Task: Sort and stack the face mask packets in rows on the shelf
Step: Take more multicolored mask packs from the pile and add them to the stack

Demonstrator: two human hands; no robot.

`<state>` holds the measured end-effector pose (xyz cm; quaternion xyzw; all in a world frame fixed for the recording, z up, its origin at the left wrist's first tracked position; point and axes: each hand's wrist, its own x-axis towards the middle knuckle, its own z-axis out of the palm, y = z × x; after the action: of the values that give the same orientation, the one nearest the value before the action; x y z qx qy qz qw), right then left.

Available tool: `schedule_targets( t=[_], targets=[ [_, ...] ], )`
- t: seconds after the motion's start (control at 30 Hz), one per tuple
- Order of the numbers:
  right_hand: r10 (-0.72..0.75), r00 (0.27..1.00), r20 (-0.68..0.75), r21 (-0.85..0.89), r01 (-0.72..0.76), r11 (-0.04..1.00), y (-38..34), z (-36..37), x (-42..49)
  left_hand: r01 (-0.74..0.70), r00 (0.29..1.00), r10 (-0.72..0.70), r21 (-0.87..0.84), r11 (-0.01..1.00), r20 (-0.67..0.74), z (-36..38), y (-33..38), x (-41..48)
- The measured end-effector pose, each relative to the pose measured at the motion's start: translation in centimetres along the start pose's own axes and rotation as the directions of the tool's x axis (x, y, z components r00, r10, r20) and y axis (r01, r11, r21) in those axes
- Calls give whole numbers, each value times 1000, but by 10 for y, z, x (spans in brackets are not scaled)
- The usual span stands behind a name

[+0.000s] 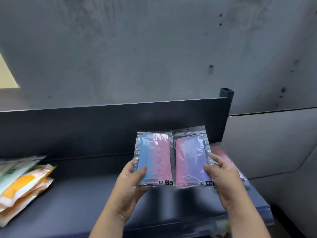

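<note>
Left hand [130,183] grips a blue-pink packet [154,158]; right hand [223,182] grips a pink-purple packet [193,158]. Both are held side by side, edges touching, above the dark shelf [85,203]. Another pink packet [223,152] lies behind, right. Jumbled orange and green packets [22,182] at far left.

Dark shelf [85,194] bears an orange-and-green packet heap [22,182] at left, pink packets [221,151] at right

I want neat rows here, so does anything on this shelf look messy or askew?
Yes. The orange and green packets at the left end of the shelf lie fanned out, edges pointing different ways, not squared up. The blue-pink packet in the left hand and pink-purple packet in the right hand look undamaged.
</note>
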<state>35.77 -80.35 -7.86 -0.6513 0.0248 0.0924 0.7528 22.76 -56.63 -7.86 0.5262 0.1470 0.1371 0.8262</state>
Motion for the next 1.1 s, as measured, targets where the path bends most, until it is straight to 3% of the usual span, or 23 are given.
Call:
schedule_targets(
  t=[0.4, 0.7, 0.87, 1.1],
  targets=[
    [-110, 990, -88, -86, 103, 991, -19, -111, 52, -32, 986, 17, -88, 996, -166, 107, -72, 15],
    [-178, 981, 75, -411, 193, 891, -11, -118, 89, -15, 969, -1, -65, 998, -245, 144, -88, 18],
    [-245, 969, -44, -591, 172, 788, 0, -120, 98, 7, 969, -11, -16, 1000, -247, 150, -87, 16],
    [-275, 947, -167, -623, 115, 773, 14, -119, 97, 26, 966, -33, -33, 999, -255, 150, -88, 16]
  ],
)
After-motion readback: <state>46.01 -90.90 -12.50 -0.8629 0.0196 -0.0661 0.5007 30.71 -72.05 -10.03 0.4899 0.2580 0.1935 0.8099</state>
